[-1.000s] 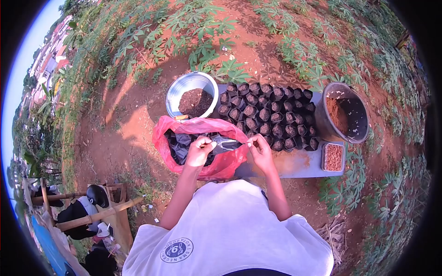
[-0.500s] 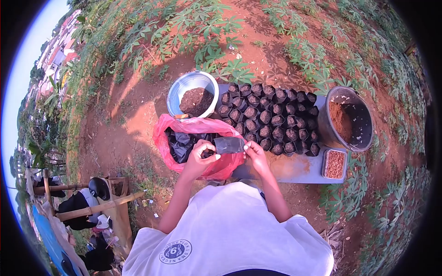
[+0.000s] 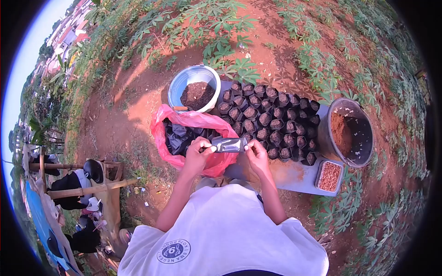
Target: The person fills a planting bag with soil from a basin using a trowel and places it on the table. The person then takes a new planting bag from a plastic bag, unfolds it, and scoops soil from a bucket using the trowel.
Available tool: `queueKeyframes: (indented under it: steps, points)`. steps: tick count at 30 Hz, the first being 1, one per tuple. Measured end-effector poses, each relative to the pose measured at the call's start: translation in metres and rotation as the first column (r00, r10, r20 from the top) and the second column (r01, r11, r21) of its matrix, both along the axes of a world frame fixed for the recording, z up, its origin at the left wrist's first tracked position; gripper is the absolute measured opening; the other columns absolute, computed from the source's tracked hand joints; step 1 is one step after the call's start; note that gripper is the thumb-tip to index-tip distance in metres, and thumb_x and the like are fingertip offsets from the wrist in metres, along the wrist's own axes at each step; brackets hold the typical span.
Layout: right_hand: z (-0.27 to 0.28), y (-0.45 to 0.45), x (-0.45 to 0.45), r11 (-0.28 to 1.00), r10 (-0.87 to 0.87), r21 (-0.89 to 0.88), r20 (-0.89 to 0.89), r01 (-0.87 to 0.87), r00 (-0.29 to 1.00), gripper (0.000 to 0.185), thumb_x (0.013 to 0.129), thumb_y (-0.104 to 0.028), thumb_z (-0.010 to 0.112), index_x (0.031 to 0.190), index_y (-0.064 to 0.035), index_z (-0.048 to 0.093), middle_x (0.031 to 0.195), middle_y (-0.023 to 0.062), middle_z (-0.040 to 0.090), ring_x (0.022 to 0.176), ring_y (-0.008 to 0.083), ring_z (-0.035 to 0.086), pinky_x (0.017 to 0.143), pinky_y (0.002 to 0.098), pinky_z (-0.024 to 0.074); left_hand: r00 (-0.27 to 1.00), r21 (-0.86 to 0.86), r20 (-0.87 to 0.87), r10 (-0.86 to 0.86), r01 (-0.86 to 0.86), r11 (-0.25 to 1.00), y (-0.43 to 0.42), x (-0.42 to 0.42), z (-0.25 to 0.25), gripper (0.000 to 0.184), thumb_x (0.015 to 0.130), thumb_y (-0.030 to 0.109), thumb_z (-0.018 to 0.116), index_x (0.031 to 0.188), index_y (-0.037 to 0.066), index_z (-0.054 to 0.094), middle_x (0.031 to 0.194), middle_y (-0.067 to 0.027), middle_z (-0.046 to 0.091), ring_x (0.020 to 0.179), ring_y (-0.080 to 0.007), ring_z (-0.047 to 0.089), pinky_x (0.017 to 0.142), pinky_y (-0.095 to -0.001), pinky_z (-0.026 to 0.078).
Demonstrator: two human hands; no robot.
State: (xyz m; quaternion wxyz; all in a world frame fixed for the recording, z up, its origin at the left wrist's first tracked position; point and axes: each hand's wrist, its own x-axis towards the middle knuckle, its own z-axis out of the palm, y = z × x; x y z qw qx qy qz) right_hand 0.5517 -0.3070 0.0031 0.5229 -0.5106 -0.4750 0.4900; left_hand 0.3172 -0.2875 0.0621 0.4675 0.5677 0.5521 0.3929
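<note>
A flat black plastic seedling bag (image 3: 229, 145) is stretched sideways between my two hands. My left hand (image 3: 199, 152) pinches its left end, and my right hand (image 3: 256, 154) pinches its right end. Just behind and below my left hand is a pink plastic sack (image 3: 159, 126), its mouth wide, holding many more black seedling bags (image 3: 177, 138). To the right of my hands, rows of soil-filled black seedling bags (image 3: 276, 124) stand upright, packed close together on a grey-blue table (image 3: 299, 179).
Behind the sack stands a blue-white basin (image 3: 177, 78) of dark soil. A dark bucket (image 3: 366, 154) with brown soil and a clear tub (image 3: 329, 176) of small reddish-brown pieces are at right. Leafy plants (image 3: 235, 39) surround the table; a bamboo rail (image 3: 92, 188) is at lower left.
My left hand has closed onto the left end of the seedling bag, which now lies taut between both hands. The whole view has turned slightly.
</note>
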Motion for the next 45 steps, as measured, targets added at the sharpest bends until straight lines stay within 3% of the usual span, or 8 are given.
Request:
queueKeyframes:
  steps: [8, 13, 16, 25, 35, 41, 43, 45]
  points:
    - [0.016, 0.000, 0.022, 0.982, -0.002, 0.189, 0.173, -0.031, 0.985, 0.013, 0.091, -0.002, 0.060, 0.082, -0.0018, 0.051, 0.079, 0.0026, 0.048, 0.070, 0.0107, 0.046, 0.064, 0.0252, 0.0390, 0.999, 0.109, 0.019, -0.033, 0.030, 0.994, -0.013, 0.020, 0.014, 0.016, 0.081, 0.000, 0.072, 0.086, 0.003, 0.058, 0.094, -0.0001, 0.052, 0.089, -0.0101, 0.049, 0.085, -0.0261, 0.039]
    - [0.037, -0.003, 0.030, 0.973, 0.006, 0.222, 0.220, -0.056, 0.975, 0.011, 0.088, -0.001, 0.062, 0.082, -0.0004, 0.052, 0.078, 0.0058, 0.049, 0.070, 0.0160, 0.049, 0.064, 0.0285, 0.0402, 0.966, -0.278, 0.234, 0.112, -0.044, 0.960, -0.009, 0.023, 0.023, 0.008, 0.086, 0.005, 0.070, 0.088, 0.003, 0.062, 0.093, 0.0015, 0.052, 0.085, -0.0060, 0.047, 0.079, -0.0239, 0.038]
    - [0.042, -0.003, 0.031, 0.950, 0.007, 0.296, 0.301, -0.101, 0.953, 0.011, 0.087, 0.001, 0.062, 0.083, 0.0001, 0.052, 0.079, 0.0079, 0.051, 0.070, 0.0188, 0.052, 0.065, 0.0299, 0.0423, 0.978, -0.391, 0.168, 0.120, -0.046, 0.919, -0.007, 0.024, 0.020, 0.010, 0.088, 0.009, 0.070, 0.087, 0.001, 0.064, 0.086, 0.0007, 0.053, 0.086, -0.0078, 0.049, 0.083, -0.0269, 0.039]
    - [0.048, -0.010, 0.033, 0.961, 0.025, 0.245, 0.380, -0.127, 0.924, 0.011, 0.086, 0.001, 0.063, 0.084, 0.0007, 0.053, 0.080, 0.0105, 0.052, 0.071, 0.0236, 0.056, 0.065, 0.0318, 0.0457, 0.980, -0.050, 0.200, 0.003, 0.007, 0.999, -0.009, 0.031, 0.000, 0.009, 0.088, 0.006, 0.069, 0.082, 0.007, 0.062, 0.081, 0.0055, 0.054, 0.074, -0.0043, 0.045, 0.071, -0.0224, 0.037]
    - [0.052, -0.011, 0.035, 0.944, 0.017, 0.286, 0.451, -0.162, 0.893, 0.009, 0.085, 0.003, 0.063, 0.089, 0.0019, 0.056, 0.082, 0.0113, 0.054, 0.076, 0.0247, 0.059, 0.069, 0.0332, 0.0472, 0.961, -0.340, 0.255, 0.109, -0.017, 0.940, -0.007, 0.031, 0.016, 0.014, 0.093, 0.017, 0.066, 0.092, 0.003, 0.067, 0.083, 0.0030, 0.058, 0.078, -0.0053, 0.050, 0.074, -0.0217, 0.040]
    - [0.018, -0.013, 0.038, 0.985, 0.133, 0.056, 0.364, -0.165, 0.922, 0.016, 0.097, -0.015, 0.056, 0.098, 0.0006, 0.057, 0.083, 0.0090, 0.057, 0.078, 0.0206, 0.060, 0.071, 0.0311, 0.0465, 0.972, -0.158, 0.225, 0.062, -0.026, 0.987, -0.011, 0.036, 0.018, 0.012, 0.091, 0.011, 0.064, 0.086, 0.000, 0.065, 0.087, 0.0041, 0.054, 0.078, -0.0050, 0.046, 0.073, -0.0228, 0.037]
    - [-0.001, -0.018, 0.036, 0.964, 0.179, -0.177, -0.118, -0.198, 0.977, 0.038, 0.104, -0.037, 0.045, 0.102, -0.0013, 0.059, 0.087, 0.0072, 0.062, 0.080, 0.0165, 0.061, 0.075, 0.0311, 0.0477, 0.994, 0.005, 0.109, -0.030, 0.029, 1.000, -0.012, 0.032, 0.013, 0.011, 0.085, 0.007, 0.070, 0.089, -0.002, 0.065, 0.092, -0.0025, 0.059, 0.086, -0.0126, 0.054, 0.080, -0.0270, 0.041]
    - [-0.013, -0.018, 0.037, 0.947, 0.193, -0.200, -0.263, -0.249, 0.945, 0.047, 0.105, -0.045, 0.039, 0.108, -0.0017, 0.057, 0.090, 0.0096, 0.065, 0.082, 0.0193, 0.064, 0.075, 0.0328, 0.0507, 0.994, 0.039, 0.103, -0.035, 0.031, 0.999, -0.013, 0.032, 0.008, 0.010, 0.083, 0.007, 0.071, 0.088, 0.000, 0.065, 0.092, -0.0040, 0.059, 0.089, -0.0158, 0.054, 0.082, -0.0291, 0.041]
